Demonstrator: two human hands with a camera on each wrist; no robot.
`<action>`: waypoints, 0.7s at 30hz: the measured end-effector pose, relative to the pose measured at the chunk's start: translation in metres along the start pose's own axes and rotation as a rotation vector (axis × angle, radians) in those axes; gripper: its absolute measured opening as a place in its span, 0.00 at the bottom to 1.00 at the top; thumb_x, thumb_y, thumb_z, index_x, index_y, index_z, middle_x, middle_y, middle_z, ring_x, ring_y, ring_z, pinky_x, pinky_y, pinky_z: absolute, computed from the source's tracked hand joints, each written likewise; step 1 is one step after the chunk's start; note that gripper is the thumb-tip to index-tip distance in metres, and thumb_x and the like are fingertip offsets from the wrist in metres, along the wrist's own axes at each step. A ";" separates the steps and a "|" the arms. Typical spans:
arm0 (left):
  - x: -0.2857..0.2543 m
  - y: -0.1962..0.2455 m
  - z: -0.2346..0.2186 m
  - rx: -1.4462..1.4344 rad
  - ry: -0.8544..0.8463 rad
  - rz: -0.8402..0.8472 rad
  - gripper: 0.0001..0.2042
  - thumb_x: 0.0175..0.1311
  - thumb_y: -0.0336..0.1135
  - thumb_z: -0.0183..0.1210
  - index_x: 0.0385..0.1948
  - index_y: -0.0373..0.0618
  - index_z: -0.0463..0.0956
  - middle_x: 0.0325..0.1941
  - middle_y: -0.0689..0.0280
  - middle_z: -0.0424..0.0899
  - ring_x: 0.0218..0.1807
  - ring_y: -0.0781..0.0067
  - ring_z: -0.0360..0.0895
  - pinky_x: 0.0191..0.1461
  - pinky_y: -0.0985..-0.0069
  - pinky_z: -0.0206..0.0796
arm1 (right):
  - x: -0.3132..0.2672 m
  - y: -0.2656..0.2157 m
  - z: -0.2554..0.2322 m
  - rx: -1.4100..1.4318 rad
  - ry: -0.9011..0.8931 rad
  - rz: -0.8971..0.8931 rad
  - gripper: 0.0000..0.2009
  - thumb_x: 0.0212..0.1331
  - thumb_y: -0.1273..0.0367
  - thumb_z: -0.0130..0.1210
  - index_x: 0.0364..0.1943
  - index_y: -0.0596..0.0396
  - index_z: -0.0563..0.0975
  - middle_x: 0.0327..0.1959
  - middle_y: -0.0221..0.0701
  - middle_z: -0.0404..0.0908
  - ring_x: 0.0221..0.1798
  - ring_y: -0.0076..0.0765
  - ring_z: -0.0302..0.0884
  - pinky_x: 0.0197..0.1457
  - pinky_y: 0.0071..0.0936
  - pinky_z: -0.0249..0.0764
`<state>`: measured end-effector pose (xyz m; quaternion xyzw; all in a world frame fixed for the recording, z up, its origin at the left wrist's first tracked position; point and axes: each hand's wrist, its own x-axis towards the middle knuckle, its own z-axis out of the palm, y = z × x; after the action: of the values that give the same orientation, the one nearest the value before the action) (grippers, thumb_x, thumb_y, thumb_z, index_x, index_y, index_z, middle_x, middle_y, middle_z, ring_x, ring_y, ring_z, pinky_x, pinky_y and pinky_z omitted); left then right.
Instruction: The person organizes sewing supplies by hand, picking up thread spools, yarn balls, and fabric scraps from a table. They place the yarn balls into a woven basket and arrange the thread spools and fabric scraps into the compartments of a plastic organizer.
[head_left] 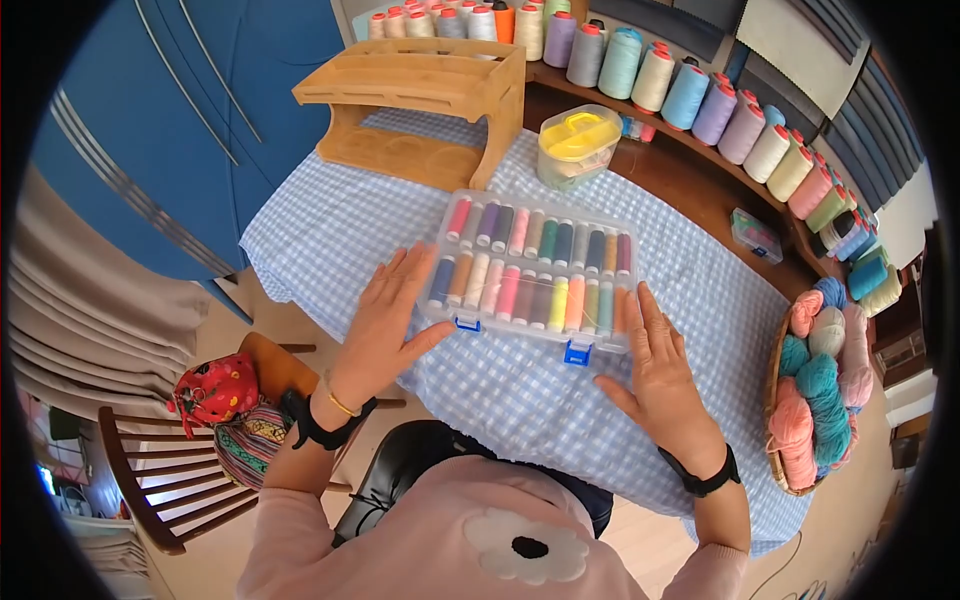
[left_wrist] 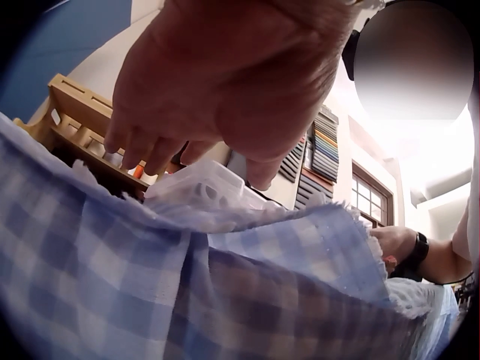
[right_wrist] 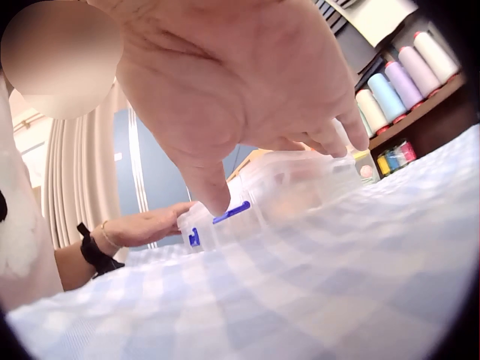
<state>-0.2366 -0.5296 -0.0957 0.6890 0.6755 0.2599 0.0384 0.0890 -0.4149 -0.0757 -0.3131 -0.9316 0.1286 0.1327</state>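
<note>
A clear plastic case (head_left: pixel 540 262) lies flat on the blue gingham cloth (head_left: pixel 490 390), with two rows of coloured thread spools (head_left: pixel 558 303) showing through it. Two blue latches (head_left: pixel 577 352) sit along its near edge. My left hand (head_left: pixel 388 312) is at the case's left end, fingers straight and pointing away, thumb toward the near latch. At the right end is my right hand (head_left: pixel 660 362), its fingers extended along the side and its thumb spread inward. In the right wrist view, the right thumb reaches close to a blue latch (right_wrist: pixel 231 212). Neither hand grips anything.
Behind the case stand a wooden rack (head_left: pixel 400 160) and a tub with a yellow lid (head_left: pixel 578 145). Thread cones (head_left: pixel 685 95) line a curved shelf. A basket of yarn (head_left: pixel 825 385) sits at the right edge. To the left is a wooden chair (head_left: pixel 165 470) with bags.
</note>
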 end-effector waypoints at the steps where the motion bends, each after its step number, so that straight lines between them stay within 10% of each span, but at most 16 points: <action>1: 0.002 0.004 0.001 0.000 -0.004 -0.001 0.39 0.64 0.44 0.63 0.74 0.42 0.53 0.77 0.47 0.55 0.78 0.41 0.50 0.79 0.54 0.41 | 0.000 -0.002 0.002 -0.076 0.026 -0.021 0.51 0.52 0.62 0.69 0.75 0.65 0.48 0.75 0.61 0.49 0.75 0.65 0.56 0.75 0.52 0.56; 21: 0.010 0.019 0.018 0.195 0.060 0.042 0.36 0.59 0.43 0.66 0.72 0.59 0.64 0.79 0.52 0.54 0.71 0.45 0.64 0.71 0.60 0.63 | 0.004 -0.002 0.018 -0.224 0.101 -0.073 0.56 0.41 0.65 0.74 0.73 0.72 0.48 0.73 0.65 0.53 0.67 0.60 0.70 0.66 0.48 0.71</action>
<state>-0.2123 -0.5166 -0.1000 0.6953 0.6839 0.2141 -0.0545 0.0790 -0.4164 -0.0912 -0.2977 -0.9431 0.0029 0.1483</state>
